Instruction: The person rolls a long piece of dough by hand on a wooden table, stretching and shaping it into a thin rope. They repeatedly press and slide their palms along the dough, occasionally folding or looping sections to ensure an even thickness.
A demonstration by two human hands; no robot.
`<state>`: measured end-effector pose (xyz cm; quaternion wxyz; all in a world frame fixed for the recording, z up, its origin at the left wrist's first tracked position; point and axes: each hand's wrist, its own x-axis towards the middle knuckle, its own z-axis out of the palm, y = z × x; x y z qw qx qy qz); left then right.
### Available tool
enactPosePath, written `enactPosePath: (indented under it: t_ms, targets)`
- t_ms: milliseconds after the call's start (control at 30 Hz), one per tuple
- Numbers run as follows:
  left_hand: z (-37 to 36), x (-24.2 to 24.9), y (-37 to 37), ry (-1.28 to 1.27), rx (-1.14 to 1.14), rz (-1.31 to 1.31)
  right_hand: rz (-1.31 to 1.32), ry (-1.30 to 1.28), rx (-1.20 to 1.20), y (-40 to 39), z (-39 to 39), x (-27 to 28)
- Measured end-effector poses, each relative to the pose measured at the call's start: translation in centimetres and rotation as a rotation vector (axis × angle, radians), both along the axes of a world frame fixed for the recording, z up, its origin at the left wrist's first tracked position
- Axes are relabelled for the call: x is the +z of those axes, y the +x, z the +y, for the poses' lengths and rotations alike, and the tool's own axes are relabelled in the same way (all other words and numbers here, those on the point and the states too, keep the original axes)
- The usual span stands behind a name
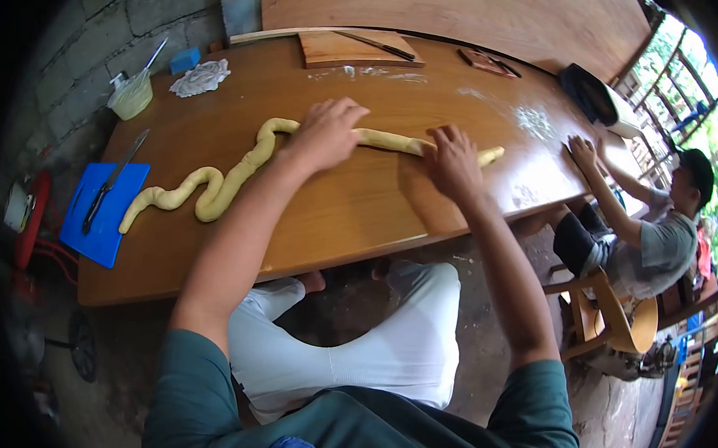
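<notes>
A long rope of pale yellow dough [245,167] winds across the wooden table, from the blue cutting board at the left to the right of centre. My left hand [328,133] is over the rope near its upper bend, fingers apart and pointing right; its palm is hidden. Further right, my right hand [455,160] rests over the rope near its right end, fingers spread and slightly curled. A short tip of dough sticks out beyond it. The left part of the rope lies in loose curves.
A knife [95,204] lies on the blue board [126,234]. Behind are a tub [131,95], crumpled cloth [200,78], blue block [185,60] and wooden board [318,49]. A co-worker [663,229] sits at the right, hands at the table's edge.
</notes>
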<state>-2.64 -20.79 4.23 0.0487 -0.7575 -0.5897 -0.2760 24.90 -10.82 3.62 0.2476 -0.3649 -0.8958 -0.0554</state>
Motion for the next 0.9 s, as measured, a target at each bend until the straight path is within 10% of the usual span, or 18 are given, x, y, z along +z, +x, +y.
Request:
enactPosePath:
  t_ms: [100,233,500,900]
  targets:
    - [1.1,-2.2,3.5,-0.192,-0.171,-0.158,-0.068,0.149,-0.012,-2.9,-0.4,-6.4]
    - [2.7,-2.6,3.9,-0.276,0.037,0.004,-0.487,-0.217,-0.072,-4.8,3.8,-1.5]
    - [13.0,-1.3,5.8,-0.546,0.395,-0.172,-0.380,-0.328,-0.204,-9.1,17.2,-5.0]
    - [26.4,-4.3,-0.4,0.032,0.541,-0.139,0.254,0.073,-0.116,-13.8,27.7,-5.0]
